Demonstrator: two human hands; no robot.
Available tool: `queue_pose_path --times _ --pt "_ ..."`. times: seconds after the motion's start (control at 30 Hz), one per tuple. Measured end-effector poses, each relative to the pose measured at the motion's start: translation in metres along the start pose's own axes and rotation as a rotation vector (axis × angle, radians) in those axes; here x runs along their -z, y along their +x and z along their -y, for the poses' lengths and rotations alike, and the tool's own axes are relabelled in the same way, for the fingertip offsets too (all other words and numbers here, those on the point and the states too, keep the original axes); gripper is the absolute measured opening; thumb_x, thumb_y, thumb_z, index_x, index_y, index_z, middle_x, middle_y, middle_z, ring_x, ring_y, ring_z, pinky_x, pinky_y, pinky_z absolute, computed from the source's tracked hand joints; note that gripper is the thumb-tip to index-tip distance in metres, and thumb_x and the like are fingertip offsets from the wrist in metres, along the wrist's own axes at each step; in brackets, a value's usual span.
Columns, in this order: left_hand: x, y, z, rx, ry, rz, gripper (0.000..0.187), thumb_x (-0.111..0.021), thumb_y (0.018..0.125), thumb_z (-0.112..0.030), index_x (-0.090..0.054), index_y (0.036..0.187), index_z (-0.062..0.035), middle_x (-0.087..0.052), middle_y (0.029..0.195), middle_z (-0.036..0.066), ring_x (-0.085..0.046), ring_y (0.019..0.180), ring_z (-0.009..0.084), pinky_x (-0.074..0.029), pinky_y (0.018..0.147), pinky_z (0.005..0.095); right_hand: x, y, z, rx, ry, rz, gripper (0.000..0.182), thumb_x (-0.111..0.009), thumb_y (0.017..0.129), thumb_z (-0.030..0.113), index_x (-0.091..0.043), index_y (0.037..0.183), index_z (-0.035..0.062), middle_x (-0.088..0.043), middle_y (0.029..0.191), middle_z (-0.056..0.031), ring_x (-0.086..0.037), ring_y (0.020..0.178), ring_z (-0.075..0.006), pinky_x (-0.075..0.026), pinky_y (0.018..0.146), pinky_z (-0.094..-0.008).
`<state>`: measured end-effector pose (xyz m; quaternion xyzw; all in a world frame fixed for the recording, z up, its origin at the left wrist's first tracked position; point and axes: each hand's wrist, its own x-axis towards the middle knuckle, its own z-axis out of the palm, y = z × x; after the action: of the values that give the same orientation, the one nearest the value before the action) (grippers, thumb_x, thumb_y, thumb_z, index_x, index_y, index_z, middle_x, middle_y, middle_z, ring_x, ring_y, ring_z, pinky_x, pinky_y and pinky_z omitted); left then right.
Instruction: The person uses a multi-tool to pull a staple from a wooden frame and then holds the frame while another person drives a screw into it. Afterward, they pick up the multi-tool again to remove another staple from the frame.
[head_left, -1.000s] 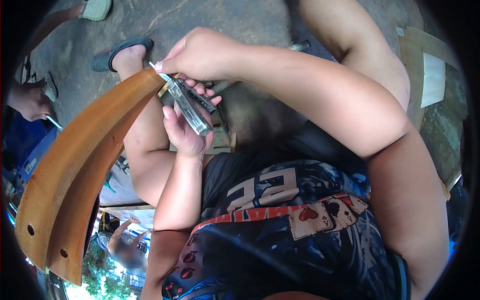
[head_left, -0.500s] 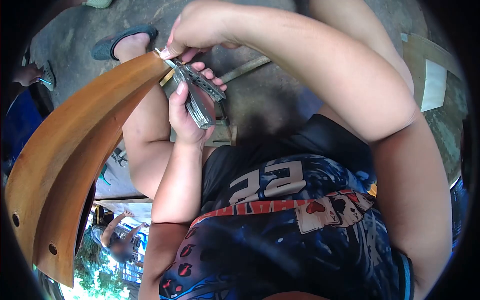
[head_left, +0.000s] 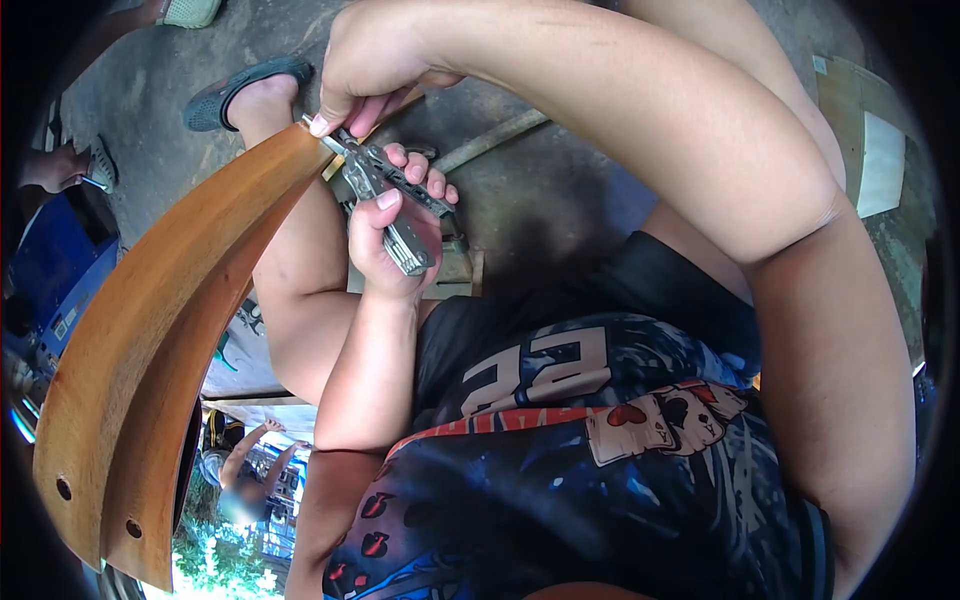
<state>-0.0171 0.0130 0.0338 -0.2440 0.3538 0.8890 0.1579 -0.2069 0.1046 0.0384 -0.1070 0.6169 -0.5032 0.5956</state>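
Grey floor (head_left: 540, 190) spreads below; your left hand (head_left: 376, 248) clasps the folding multi-tool (head_left: 368, 178) near the tip of the curved wooden piece (head_left: 150, 310) (2 holes (head_left: 64, 489) pierce it); your right hand (head_left: 375, 72) touches there, its grip unclear.

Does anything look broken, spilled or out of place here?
Nothing looks spilled or plainly broken. The oddest sight is the person at lower left, who appears upside down, probably just from the camera's angle. The two dark holes in the curved wooden piece look neat, so probably intended.
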Motion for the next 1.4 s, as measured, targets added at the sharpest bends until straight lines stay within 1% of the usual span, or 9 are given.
queue_pose_path --times 0.23,0.43,0.63,0.73,1.07,1.17,1.23,1.33,1.4 --pt "0.005 0.004 0.005 -0.009 -0.074 0.030 0.046 -0.063 0.076 -0.038 -0.048 0.110 -0.0106 -0.050 0.093 0.003 -0.050 0.087 0.0217 -0.040 0.083 0.0407 -0.001 -0.002 -0.001 0.008 -0.006 -0.032 0.018 -0.076 0.089 0.025 -0.074 0.089 0.0069 -0.072 0.082 -0.0024 -0.064 0.070 -0.0075 -0.045 0.064 -0.0252" --pt "-0.002 0.003 0.003 -0.029 0.008 -0.018 0.045 -0.063 0.076 -0.037 -0.048 0.109 -0.0108 -0.050 0.092 0.003 -0.050 0.086 0.0213 -0.040 0.081 0.0405 -0.008 -0.010 -0.003 0.063 0.088 -0.118 0.016 -0.080 0.085 0.018 -0.073 0.085 0.0037 -0.071 0.080 -0.0031 -0.064 0.068 -0.0091 -0.046 0.062 -0.0247" --pt "0.008 0.006 0.005 -0.032 -0.063 0.038 0.043 -0.062 0.076 -0.036 -0.048 0.108 -0.0114 -0.049 0.091 0.003 -0.050 0.085 0.0210 -0.040 0.080 0.0397 -0.010 -0.011 -0.005 0.083 0.101 -0.147 0.014 -0.081 0.084 0.016 -0.075 0.087 0.0048 -0.071 0.081 -0.0044 -0.066 0.070 -0.0095 -0.046 0.059 -0.0248" --pt "0.001 0.004 0.006 -0.031 -0.119 0.002 0.039 -0.063 0.074 -0.027 -0.047 0.105 -0.0104 -0.048 0.088 0.004 -0.051 0.080 0.0197 -0.042 0.076 0.0372 -0.012 -0.016 -0.005 0.055 0.132 -0.167 0.014 -0.082 0.083 0.016 -0.075 0.087 0.0052 -0.070 0.080 -0.0036 -0.065 0.069 -0.0100 -0.047 0.059 -0.0250" --pt "0.006 0.001 0.011 -0.049 -0.186 0.028 0.037 -0.063 0.076 -0.025 -0.046 0.105 -0.0111 -0.048 0.087 0.003 -0.051 0.078 0.0191 -0.043 0.074 0.0367 -0.015 -0.006 -0.007 0.040 0.171 -0.097 0.015 -0.083 0.082 0.017 -0.075 0.088 0.0055 -0.070 0.081 -0.0020 -0.065 0.069 -0.0105 -0.050 0.062 -0.0246" --pt "0.013 -0.003 0.010 0.005 -0.142 0.068 0.037 -0.062 0.077 -0.035 -0.048 0.105 -0.0146 -0.047 0.086 0.001 -0.049 0.076 0.0189 -0.041 0.072 0.0375 -0.018 -0.007 -0.008 0.042 0.182 -0.113 0.014 -0.083 0.083 0.016 -0.075 0.088 0.0054 -0.070 0.081 -0.0015 -0.065 0.070 -0.0099 -0.049 0.062 -0.0242" --pt "0.010 -0.001 0.009 -0.016 -0.092 0.028 0.035 -0.062 0.078 -0.034 -0.048 0.104 -0.0154 -0.046 0.085 0.000 -0.049 0.074 0.0183 -0.041 0.070 0.0371 -0.020 -0.004 -0.006 0.033 0.189 -0.135 0.013 -0.082 0.083 0.015 -0.075 0.087 0.0053 -0.070 0.080 -0.0010 -0.065 0.071 -0.0092 -0.049 0.062 -0.0233" --pt "0.009 0.000 0.009 -0.054 0.018 -0.022 0.037 -0.062 0.079 -0.034 -0.047 0.106 -0.0146 -0.047 0.087 0.001 -0.050 0.076 0.0189 -0.042 0.072 0.0380 -0.018 -0.010 -0.006 0.073 0.130 -0.136 0.016 -0.080 0.086 0.017 -0.075 0.093 0.0035 -0.071 0.085 -0.0030 -0.066 0.076 -0.0106 -0.053 0.066 -0.0246" --pt "0.017 0.001 0.009 -0.059 0.051 -0.012 0.039 -0.062 0.080 -0.035 -0.047 0.109 -0.0134 -0.048 0.090 0.002 -0.051 0.080 0.0197 -0.043 0.073 0.0392 -0.012 -0.013 -0.007 0.113 0.108 -0.127 0.012 -0.078 0.085 0.014 -0.075 0.086 0.0021 -0.070 0.076 -0.0061 -0.064 0.064 -0.0131 -0.051 0.058 -0.0279"
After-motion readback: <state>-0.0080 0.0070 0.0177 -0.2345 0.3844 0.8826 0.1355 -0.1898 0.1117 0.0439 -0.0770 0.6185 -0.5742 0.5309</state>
